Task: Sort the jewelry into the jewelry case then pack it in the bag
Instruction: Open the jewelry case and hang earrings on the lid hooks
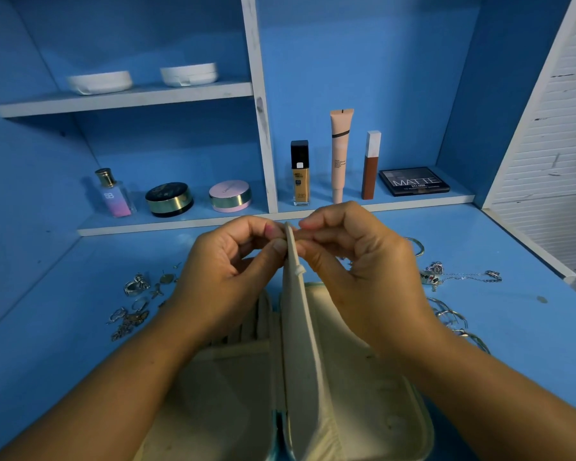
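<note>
A person's left hand (226,261) and right hand (353,261) meet over an open cream jewelry case (356,387) lying flat on a blue desk (47,327). Both grips are narrow, thumb and fingertips of each hand pinching the top edge of the case's upright centre flap (300,327) from either side; whether any small piece sits between the fingers cannot be told. The flap stands on edge between the case's two halves, and the hands and forearms cover much of the interior.

Silver rings and small charms (133,304) lie scattered on the desk left of the case, partly hidden behind the left hand. To the right lie a chain bracelet with charms (459,277), a thin bangle (418,246) just behind the right hand, and several hoops (453,319) near the right wrist.

On the low shelf behind stand a perfume bottle (113,193), a dark round compact (168,198) and a pink one (229,195); past the white divider (263,134), a foundation bottle (300,173), a pale tube (340,154), a brown-and-white stick (370,164) and a palette reading "MATTE" (414,181). Two white dishes (100,82) sit on the upper shelf.
</note>
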`<state>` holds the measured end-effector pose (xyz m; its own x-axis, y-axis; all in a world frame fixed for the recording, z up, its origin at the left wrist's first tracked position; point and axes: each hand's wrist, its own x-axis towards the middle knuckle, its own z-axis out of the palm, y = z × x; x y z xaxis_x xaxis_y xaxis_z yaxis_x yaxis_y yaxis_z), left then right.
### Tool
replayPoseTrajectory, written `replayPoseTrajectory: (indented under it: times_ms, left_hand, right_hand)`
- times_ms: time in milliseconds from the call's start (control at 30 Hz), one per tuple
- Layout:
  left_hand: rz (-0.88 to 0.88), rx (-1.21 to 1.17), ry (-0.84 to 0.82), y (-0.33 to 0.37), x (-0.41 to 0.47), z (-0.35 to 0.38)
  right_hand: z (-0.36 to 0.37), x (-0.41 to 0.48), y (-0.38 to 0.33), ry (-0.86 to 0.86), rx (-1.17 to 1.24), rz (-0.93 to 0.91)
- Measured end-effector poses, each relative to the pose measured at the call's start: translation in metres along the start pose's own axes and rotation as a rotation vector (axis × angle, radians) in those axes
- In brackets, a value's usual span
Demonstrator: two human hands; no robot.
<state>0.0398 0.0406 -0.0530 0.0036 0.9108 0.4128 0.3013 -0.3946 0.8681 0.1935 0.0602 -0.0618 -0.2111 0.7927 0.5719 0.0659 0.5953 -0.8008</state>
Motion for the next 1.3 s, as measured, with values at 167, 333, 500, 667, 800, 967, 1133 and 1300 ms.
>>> replayPoseTrajectory:
  times_ms: [167, 333, 500, 667, 800, 967, 1133, 1300]
  left_hand:
    - [-0.038, -0.022, 0.002, 0.001, 0.0, 0.0]
    - [-0.06, -0.045, 0.006, 0.004, 0.0, 0.001]
    - [-0.061, -0.04, 0.006, 0.004, 0.0, 0.001]
    - [-0.038, -0.027, -0.008, 0.002, 0.0, 0.0]
    - [0.0, 0.035, -0.011, -0.001, 0.0, -0.002]
    - [0.019, 0.014, -0.023, -0.006, 0.001, -0.003]
    - [0.031, -0.026, -0.028, -0.008, 0.002, -0.005]
    - [-0.019, -0.072, -0.003, -0.009, 0.003, -0.004]
  right_hand:
    - [0.001, -0.003, 0.0, -0.029, 0.303, 0.164]
    - [0.0, -0.002, -0.001, -0.029, 0.484, 0.283]
    - [0.003, -0.005, 0.001, -0.003, 0.345, 0.23]
    - [0.004, -0.004, 0.001, -0.006, 0.194, 0.175]
    - [0.002, -0.001, 0.002, -0.028, 0.036, 0.118]
    - [0.002, 0.002, 0.004, -0.066, -0.08, 0.092]
    - [0.002, 0.0, 0.005, -0.069, -0.143, 0.07]
    - [-0.006, 0.003, 0.004, -0.138, -0.098, 0.127]
